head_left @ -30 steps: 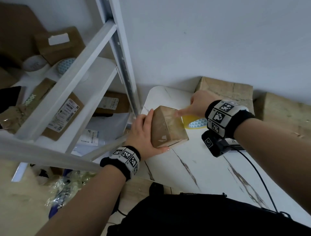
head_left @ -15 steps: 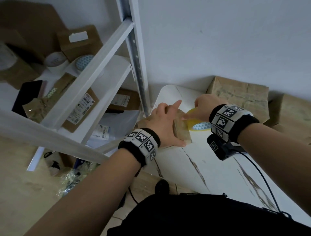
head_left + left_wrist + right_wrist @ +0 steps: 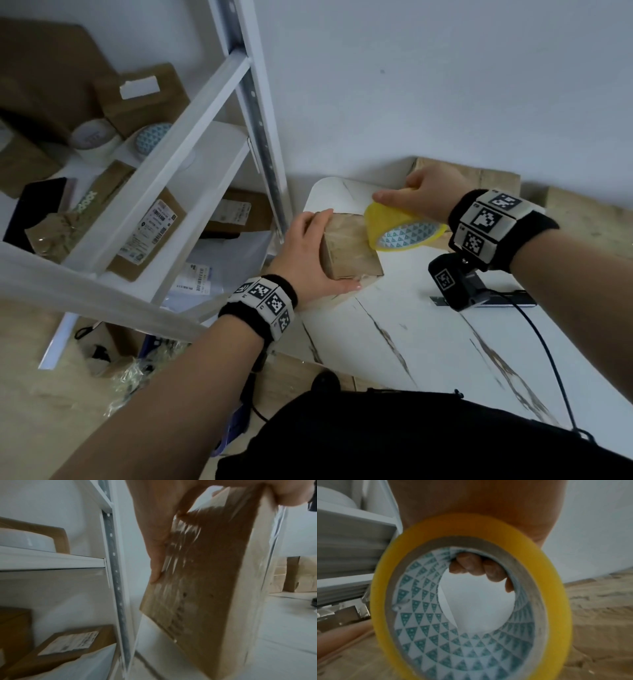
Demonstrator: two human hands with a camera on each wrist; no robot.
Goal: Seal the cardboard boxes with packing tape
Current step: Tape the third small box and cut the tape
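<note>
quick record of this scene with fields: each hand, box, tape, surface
left hand: grips the small cardboard box from its left side
right hand: holds the yellow tape roll, fingers hooked through its core
box: on the white table, glossy tape on its faces
tape: roll against the box's right edge
surface: white table beside a white shelf rack

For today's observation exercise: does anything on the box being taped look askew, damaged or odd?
The tape already on the small cardboard box lies wrinkled and rippled, not flat. The left hand grips the box tilted on the table; the right hand holds the yellow tape roll.
</note>
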